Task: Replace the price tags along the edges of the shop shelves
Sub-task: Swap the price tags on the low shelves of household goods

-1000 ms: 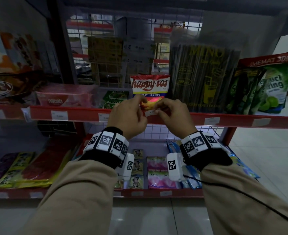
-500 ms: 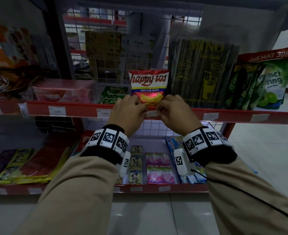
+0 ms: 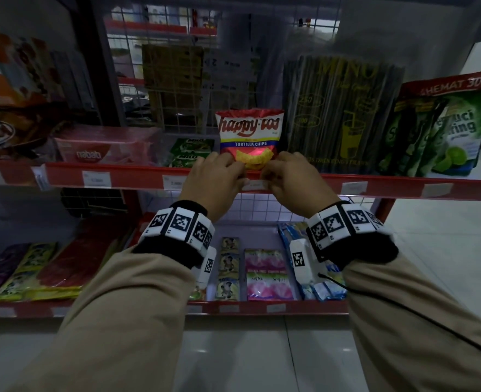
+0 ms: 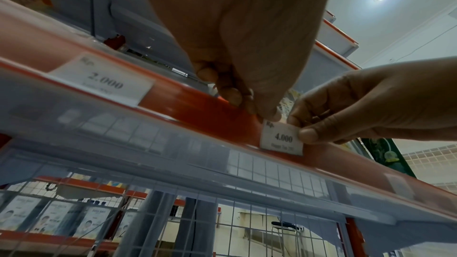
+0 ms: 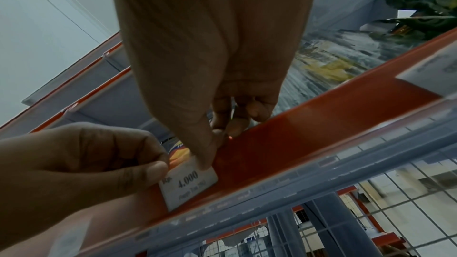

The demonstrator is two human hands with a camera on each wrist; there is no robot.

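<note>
A small white price tag (image 3: pixel 255 185) printed "4.000" lies against the red edge strip (image 3: pixel 126 176) of the middle shelf, just below a bag of tortilla chips (image 3: pixel 249 137). My left hand (image 3: pixel 240 178) pinches the tag's left end and my right hand (image 3: pixel 266 178) pinches its right end, both with fingers curled. In the left wrist view the tag (image 4: pixel 281 140) sits inside the strip (image 4: pixel 197 108), its top edge under both thumbs. The right wrist view shows the tag (image 5: pixel 190 185) tilted slightly in the strip (image 5: pixel 296 136). The tag's back is hidden.
Other tags sit along the same strip: one at the left (image 3: pixel 96 179), a "2.000" tag (image 4: pixel 103 79), and one at the right (image 3: pixel 354 187). Straw packs (image 3: pixel 341 114) and green pouches (image 3: pixel 443 128) stand to the right. A lower shelf (image 3: pixel 262 308) holds sachets.
Both hands have sunk a little with the tag, from the strip's top edge in front of the chips bag down onto the face of the strip.
</note>
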